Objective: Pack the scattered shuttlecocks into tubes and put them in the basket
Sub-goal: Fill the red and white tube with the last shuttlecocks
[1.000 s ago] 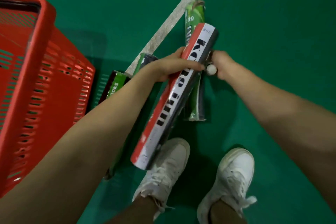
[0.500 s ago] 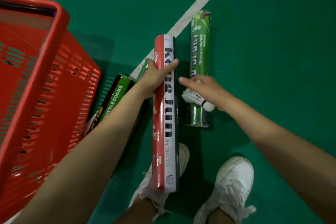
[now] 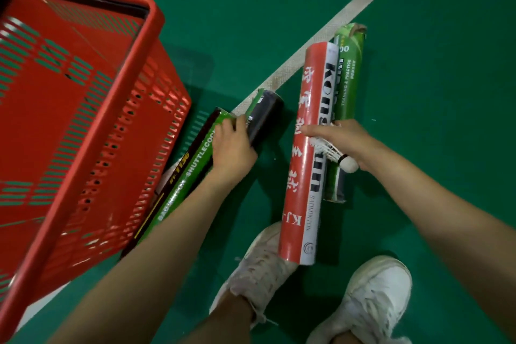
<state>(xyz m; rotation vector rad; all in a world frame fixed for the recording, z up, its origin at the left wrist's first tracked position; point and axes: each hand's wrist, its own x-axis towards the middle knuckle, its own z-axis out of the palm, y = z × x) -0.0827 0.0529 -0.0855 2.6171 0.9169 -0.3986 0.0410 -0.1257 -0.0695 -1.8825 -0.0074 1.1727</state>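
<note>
Left hand point(image 3: 233, 148) now off red tube point(image 3: 303, 190), fingers point(image 3: 240, 124) seemingly gripping dark tube point(image 3: 266, 112); right hand point(image 3: 344, 138) holds shuttlecock point(image 3: 336, 155)

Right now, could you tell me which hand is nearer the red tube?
Right. The right hand, holding a shuttlecock, touches the red tube; the left hand is apart, on a black tube.

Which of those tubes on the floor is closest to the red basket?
The black-and-green tube printed SHUTTLECOCK, right beside the basket wall. The dark tube, the red-and-white tube and the green tube lie farther right.
</note>
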